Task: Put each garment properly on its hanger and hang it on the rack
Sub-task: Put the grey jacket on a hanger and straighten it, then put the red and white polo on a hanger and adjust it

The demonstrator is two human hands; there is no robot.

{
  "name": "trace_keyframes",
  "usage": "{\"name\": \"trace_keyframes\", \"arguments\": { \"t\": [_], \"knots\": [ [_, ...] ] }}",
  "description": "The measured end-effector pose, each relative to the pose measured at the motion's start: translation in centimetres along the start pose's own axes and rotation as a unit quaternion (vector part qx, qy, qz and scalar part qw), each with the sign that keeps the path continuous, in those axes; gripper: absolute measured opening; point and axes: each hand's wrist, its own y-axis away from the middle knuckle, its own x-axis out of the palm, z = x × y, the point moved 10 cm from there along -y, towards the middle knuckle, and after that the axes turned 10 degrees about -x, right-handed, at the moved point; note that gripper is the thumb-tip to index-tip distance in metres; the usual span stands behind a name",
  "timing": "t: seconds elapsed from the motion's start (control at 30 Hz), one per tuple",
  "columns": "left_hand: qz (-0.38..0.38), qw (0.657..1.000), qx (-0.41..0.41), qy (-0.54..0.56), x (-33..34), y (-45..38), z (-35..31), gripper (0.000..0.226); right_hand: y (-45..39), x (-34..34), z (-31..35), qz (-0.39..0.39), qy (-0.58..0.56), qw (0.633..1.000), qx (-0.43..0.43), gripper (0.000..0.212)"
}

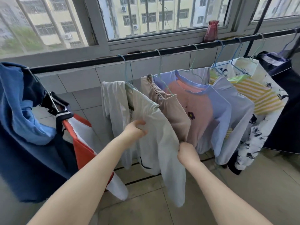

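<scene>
**Both hands on the pale grey garment at the rail**

Head view: a black rail (146,54) runs below the window, with a row of garments on wire hangers. The pale grey long-sleeved garment (155,127) hangs from a light blue hanger (127,73) near the middle of the rail. The left hand (135,129) has its fingers curled into the cloth at the garment's front, pinching a fold. The right hand (186,151) grips the garment's right edge lower down, fingers closed on the fabric.

Just to the right hang a beige garment (172,111), a pink and lilac top (203,108), a yellow-striped piece (259,96), a white printed garment (259,135) and a dark navy one (285,111). To the left, apart from the grey garment, hang a blue garment (21,111) and an orange and white one (81,140). A red vase (211,30) stands on the windowsill.
</scene>
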Motion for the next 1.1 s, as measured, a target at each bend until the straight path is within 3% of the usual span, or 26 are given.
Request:
{"name": "trace_keyframes", "arguments": {
  "t": [0.13,0.33,0.4,0.5,0.57,0.7,0.93,1.1],
  "knots": [
    [-0.060,0.998,0.002,-0.010,-1.0,1.6,1.2,0.033,1.9,-5.8,5.9,-0.241,-0.053,0.958,-0.144,0.042],
    [-0.309,0.943,0.124,0.004,-6.7,7.7,0.5,0.019,5.9,-9.4,14.6,-0.342,-0.105,0.875,-0.327,0.052],
    [-0.387,0.907,0.164,-0.006,-8.9,10.7,-0.3,0.017,6.0,-8.8,17.6,-0.296,-0.137,0.865,-0.381,0.040],
    [-0.513,0.834,0.197,-0.035,-12.8,15.3,-0.6,0.016,5.3,-5.2,22.9,-0.095,-0.189,0.886,-0.413,0.026],
    [-0.561,0.810,0.168,-0.033,-15.6,16.7,0.6,0.020,5.2,-2.7,26.0,0.003,-0.194,0.887,-0.419,0.029],
    [-0.537,0.841,0.070,0.009,-19.6,15.8,3.9,0.032,5.0,-0.4,32.1,0.067,-0.172,0.877,-0.443,0.036],
    [-0.436,0.890,0.075,0.114,-22.1,13.4,5.2,0.032,2.8,1.8,39.7,0.101,-0.228,0.878,-0.410,0.039],
    [-0.333,0.931,0.036,0.146,-22.8,10.8,6.5,0.057,0.9,3.5,41.3,0.096,-0.219,0.896,-0.373,0.042]
  ]
}}
